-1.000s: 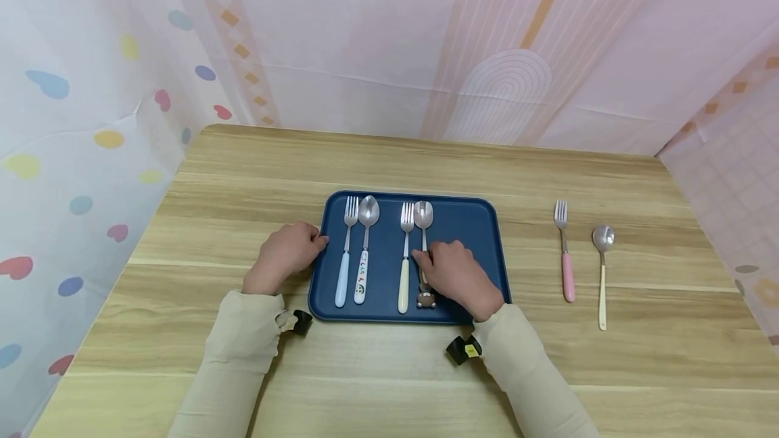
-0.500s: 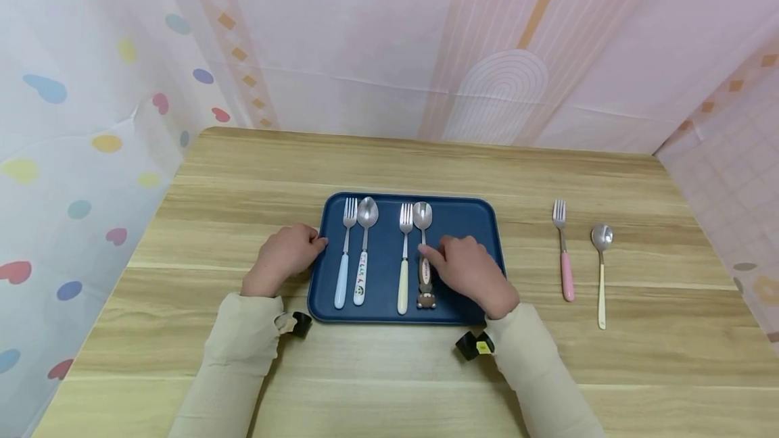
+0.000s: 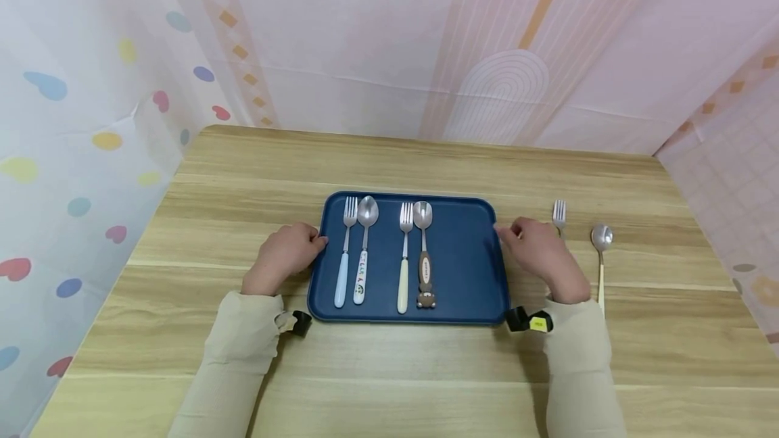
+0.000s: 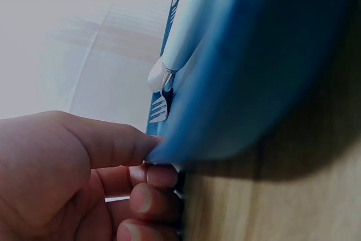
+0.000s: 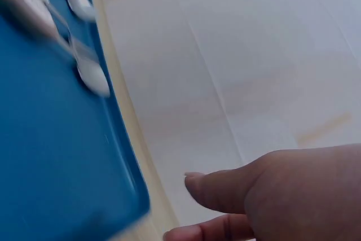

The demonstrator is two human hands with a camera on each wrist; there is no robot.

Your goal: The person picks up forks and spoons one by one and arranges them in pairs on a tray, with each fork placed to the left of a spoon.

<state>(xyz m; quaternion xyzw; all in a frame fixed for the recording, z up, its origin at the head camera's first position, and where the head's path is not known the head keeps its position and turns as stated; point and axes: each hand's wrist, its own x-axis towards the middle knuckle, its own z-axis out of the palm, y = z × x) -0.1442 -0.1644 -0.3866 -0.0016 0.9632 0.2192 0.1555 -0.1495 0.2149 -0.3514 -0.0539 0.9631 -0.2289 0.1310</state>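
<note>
My left hand (image 3: pixel 286 255) pinches the left edge of a dark blue tray (image 3: pixel 467 265) between thumb and fingers; the left wrist view shows the thumb (image 4: pixel 121 144) on the rim. On the tray lie a fork with a light blue handle (image 3: pixel 342 281), a spoon with a patterned white handle (image 3: pixel 362 276), a fork with a cream handle (image 3: pixel 404 286) and a spoon with a brown bear handle (image 3: pixel 425 272). My right hand (image 3: pixel 541 253) holds nothing, its fingertips over the tray's right edge. In the right wrist view, its thumb (image 5: pixel 217 191) and forefinger stand apart.
Right of the tray, a fork (image 3: pixel 559 211) shows only its upper part, its handle hidden by my right hand. Beside it lies a spoon with a slim cream handle (image 3: pixel 602 238), its end behind my sleeve. A patterned curtain (image 3: pixel 365 39) hangs behind the wooden table (image 3: pixel 389 370).
My right hand has let go of the brown bear-handled spoon and moved right, off the tray's middle to its right edge. The left hand and the tray have stayed in place.
</note>
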